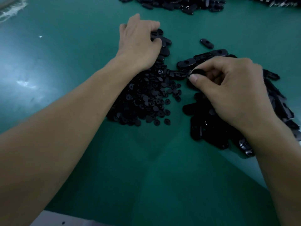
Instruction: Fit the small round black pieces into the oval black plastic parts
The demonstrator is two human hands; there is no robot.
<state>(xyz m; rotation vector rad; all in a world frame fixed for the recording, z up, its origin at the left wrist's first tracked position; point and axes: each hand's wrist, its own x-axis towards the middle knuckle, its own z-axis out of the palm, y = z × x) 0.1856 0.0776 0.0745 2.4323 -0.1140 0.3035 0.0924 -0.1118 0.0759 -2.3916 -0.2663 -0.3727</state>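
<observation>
Fig.: green table (81,160), head view. Oval parts lie in a far-edge heap (179,4) and a right-edge heap (211,128); round pieces (143,98) are piled mid-table. L hand (138,41) reaches toward the far edge, fingers curled over an oval cluster (164,44); whether one is gripped can't be told. R hand (231,92) pinches one round piece (197,71) betw. thumb & forefinger, above the right-edge heap. Risk: small piece, shallow pinch, so it may slip into the pile. Dim light & black-on-black may cause misfit w/ the slot.
</observation>
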